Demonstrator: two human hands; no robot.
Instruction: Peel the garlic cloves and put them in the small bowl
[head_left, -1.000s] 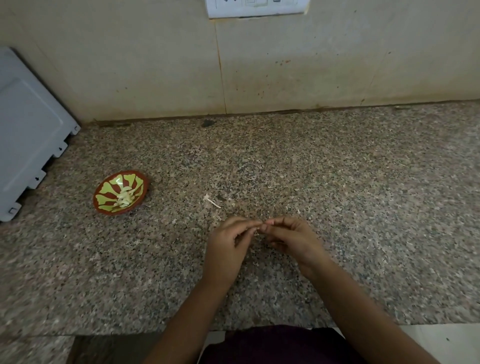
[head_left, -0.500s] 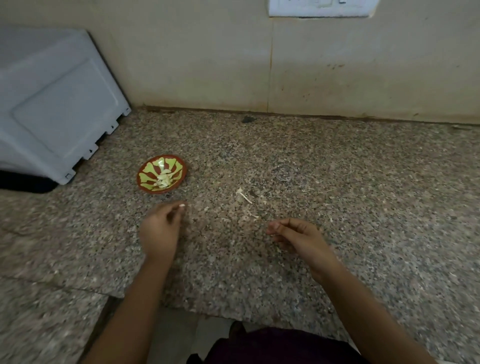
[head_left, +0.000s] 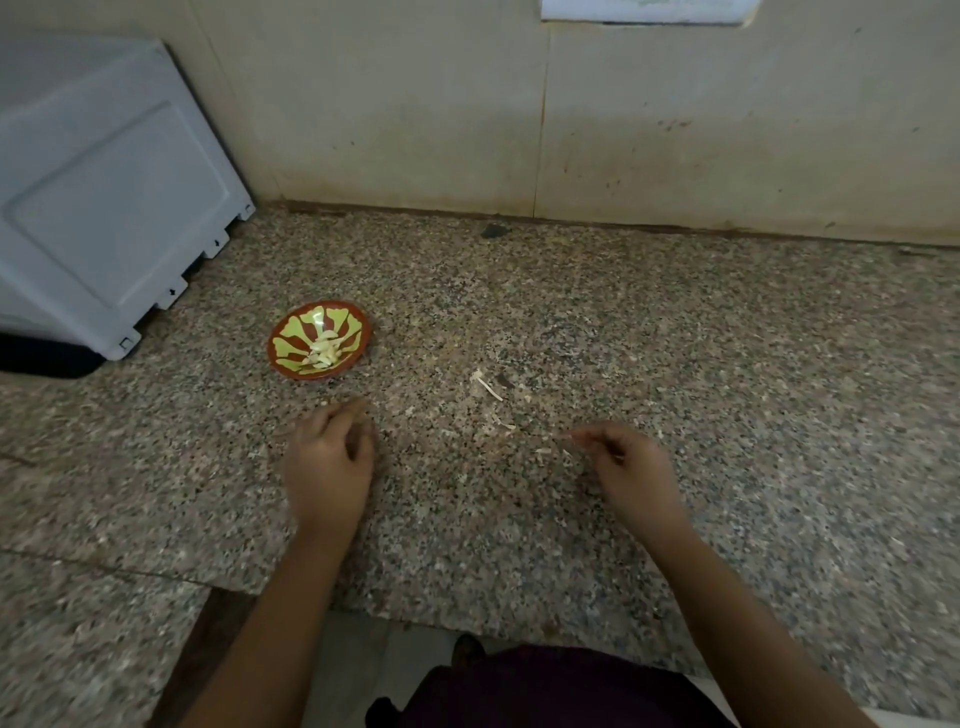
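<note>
The small red bowl (head_left: 358, 325) with a yellow-green pattern sits on the granite counter at left of centre. Several peeled garlic cloves (head_left: 324, 351) lie in it. Just in front of the bowl, apart from it, my left hand (head_left: 328, 462) hovers blurred with its fingers curled. No clove shows at its fingertips, and I cannot tell whether it holds one. Further right, my right hand (head_left: 626, 465) pinches a thin sliver of garlic peel (head_left: 567, 436) at its fingertips, low over the counter.
Scraps of garlic peel (head_left: 488, 387) are scattered on the counter (head_left: 727, 389) between the hands. A grey-white appliance (head_left: 104, 208) stands at the far left against the wall. The counter's front edge (head_left: 415, 616) runs just below my forearms.
My hands have drawn apart: the left carried a clove leftward to just short of the bowl. The clove seen at its fingertips half a second ago no longer shows. The right hand has barely moved.
</note>
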